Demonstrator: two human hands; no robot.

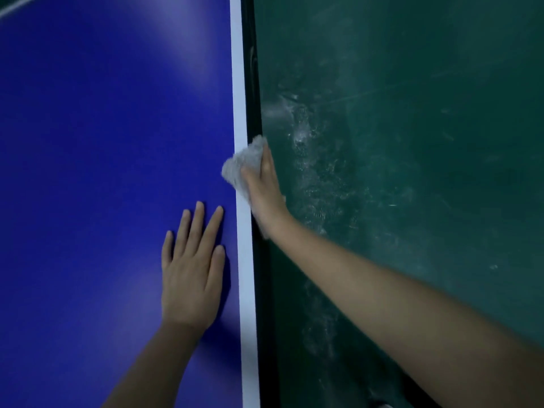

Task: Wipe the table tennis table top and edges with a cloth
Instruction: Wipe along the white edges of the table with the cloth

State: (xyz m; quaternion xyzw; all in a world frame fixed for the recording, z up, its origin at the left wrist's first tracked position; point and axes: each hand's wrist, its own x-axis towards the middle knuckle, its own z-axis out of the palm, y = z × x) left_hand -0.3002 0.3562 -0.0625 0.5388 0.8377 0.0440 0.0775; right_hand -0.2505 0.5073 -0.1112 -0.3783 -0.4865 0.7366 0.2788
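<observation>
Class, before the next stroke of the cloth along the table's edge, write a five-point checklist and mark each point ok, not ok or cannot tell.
1. Grip: ok, the right hand curls its fingers round the cloth.
2. Contact: ok, the cloth overlaps the white line at the table edge.
3. Bracing: ok, the left hand lies flat on the blue top.
4. Path: ok, the left hand lies beside the white line, not on it.
5. Cleanness of the cloth: cannot tell.

One table (88,142), one cloth (239,167), two hands: left hand (190,278), right hand (265,188).
</observation>
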